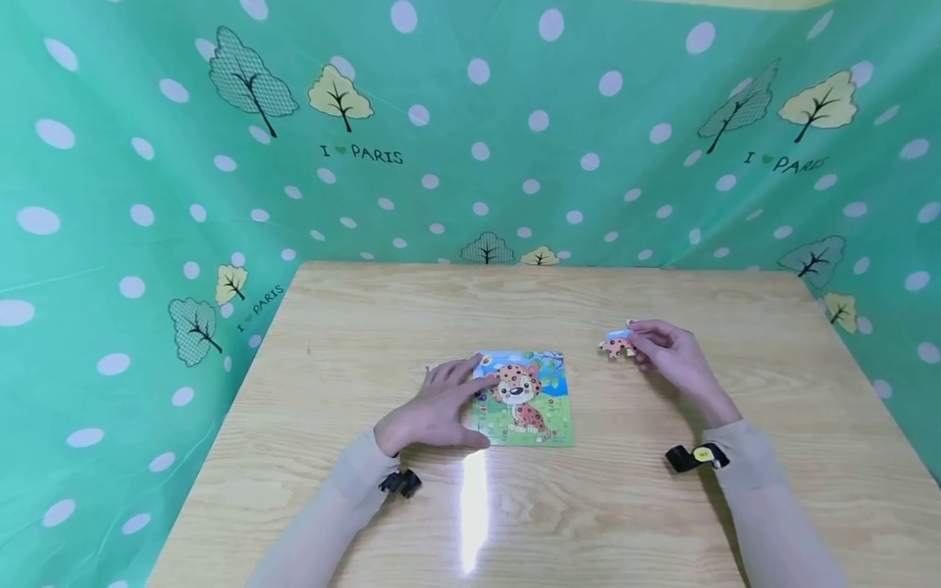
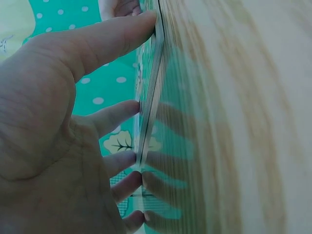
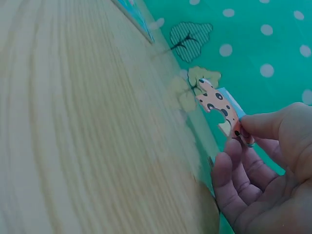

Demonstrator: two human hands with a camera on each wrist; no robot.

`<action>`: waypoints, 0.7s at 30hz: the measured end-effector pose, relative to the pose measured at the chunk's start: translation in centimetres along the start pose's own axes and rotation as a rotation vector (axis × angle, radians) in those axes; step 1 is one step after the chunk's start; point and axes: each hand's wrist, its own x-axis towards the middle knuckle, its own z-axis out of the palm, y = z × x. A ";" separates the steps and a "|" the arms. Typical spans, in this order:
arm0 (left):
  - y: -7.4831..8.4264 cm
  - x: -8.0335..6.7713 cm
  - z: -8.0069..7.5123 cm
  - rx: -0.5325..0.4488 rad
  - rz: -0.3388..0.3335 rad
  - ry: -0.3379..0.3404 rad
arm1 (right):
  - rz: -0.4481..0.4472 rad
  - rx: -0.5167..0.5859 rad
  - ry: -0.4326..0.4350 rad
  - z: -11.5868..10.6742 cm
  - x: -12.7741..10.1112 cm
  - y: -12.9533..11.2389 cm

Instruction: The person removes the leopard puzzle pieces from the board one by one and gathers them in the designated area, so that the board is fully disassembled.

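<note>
A square jigsaw puzzle [image 1: 540,412] lies flat on the table, showing a spotted leopard cub on green grass under a blue sky. My left hand [image 1: 441,406] rests spread along its left side, the thumb by the lower left corner and the index finger reaching over the picture. From the left wrist, the puzzle's edge [image 2: 152,90] appears side-on, with the thumb touching it. Off to the right, my right hand [image 1: 672,355] pinches a jigsaw piece [image 3: 222,107] between thumb and fingers. This piece has orange, black-spotted and blue areas. Whether another piece sits behind it I cannot tell.
The wooden table [image 1: 353,327] is bordered at the back and sides by a green polka-dot cloth [image 1: 507,147] with printed trees. A bright light reflection lies in front of the puzzle. Black straps [image 1: 687,459] show at both wrists.
</note>
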 end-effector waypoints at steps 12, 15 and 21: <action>0.3 0.2 -0.4 -0.017 0.002 -0.010 | 0.033 -0.062 0.115 -3.6 0.5 1.1; 0.4 0.3 -0.4 -0.020 0.000 -0.013 | 0.055 -0.047 0.127 -4.2 0.5 1.4; 0.3 0.0 -0.3 -0.020 -0.011 -0.014 | 0.087 -0.025 0.127 -5.3 0.8 2.0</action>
